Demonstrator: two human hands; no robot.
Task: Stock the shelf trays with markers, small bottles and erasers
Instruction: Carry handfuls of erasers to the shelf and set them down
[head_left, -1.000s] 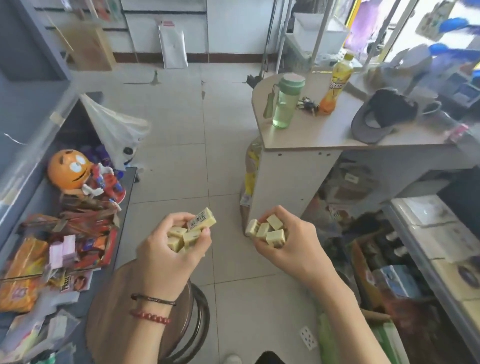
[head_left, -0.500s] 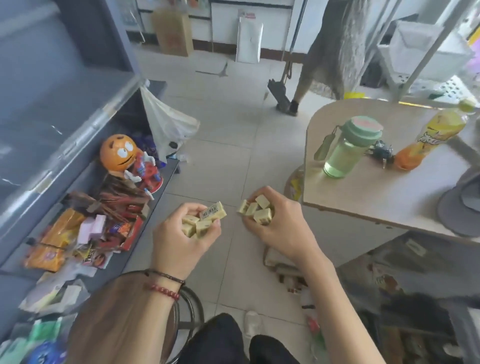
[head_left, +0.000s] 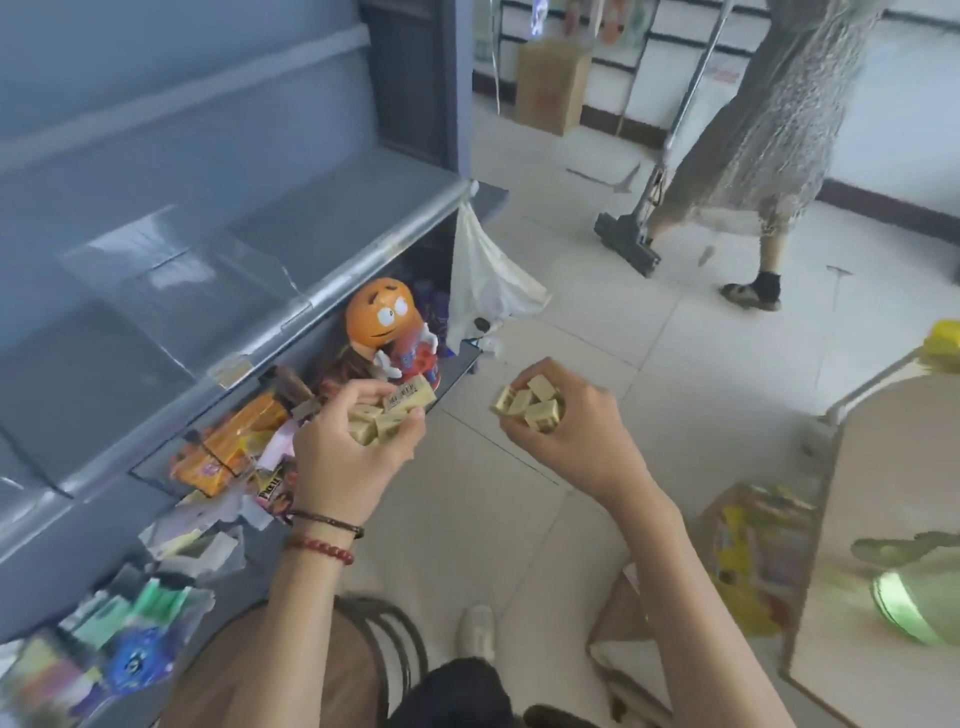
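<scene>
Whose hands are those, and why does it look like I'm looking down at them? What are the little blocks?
No machine here: those are a person's two bare hands. The camera sits on that person's head and looks down, so you see what they see. The left hand grips a bunch of small cream erasers, and the right hand grips a second bunch of erasers. On the left is a grey shelf; its lower level holds an orange toy and snack packets. Further back, another person stands by a mop on the tiled floor.
</scene>
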